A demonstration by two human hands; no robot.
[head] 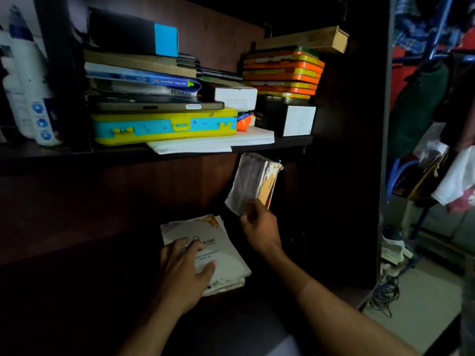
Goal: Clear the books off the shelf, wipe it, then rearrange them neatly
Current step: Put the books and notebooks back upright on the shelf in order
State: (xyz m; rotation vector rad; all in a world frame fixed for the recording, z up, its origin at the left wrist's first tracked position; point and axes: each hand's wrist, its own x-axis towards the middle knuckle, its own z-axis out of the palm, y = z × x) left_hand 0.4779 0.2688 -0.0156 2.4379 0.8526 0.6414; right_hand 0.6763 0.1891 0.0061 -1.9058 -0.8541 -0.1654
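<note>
Down on the dark lower shelf [102, 253], a white handbook [226, 263] lies flat on top of a small pile of thin books, and the left hand [183, 273] rests on its cover with fingers spread and nearly straight, pressing rather than gripping. Just to the right, the right hand [259, 227] holds a worn bundle of papers and booklets [253, 181] by its lower edge, fingers curled round it; the bundle stands tilted, its top reaching up near the underside of the upper shelf [290, 142].

On that upper shelf a yellow and blue case [164, 127] sits under a tablet [156, 106] and a heap of books and folders. A folded white cloth [213, 143] lies at the front edge beside it. Further right, a stack of orange and yellow tins [282, 73] rests on a black box [285, 120]. White bottles [30, 93] stand at far left, and clothes [437, 104] hang at far right.
</note>
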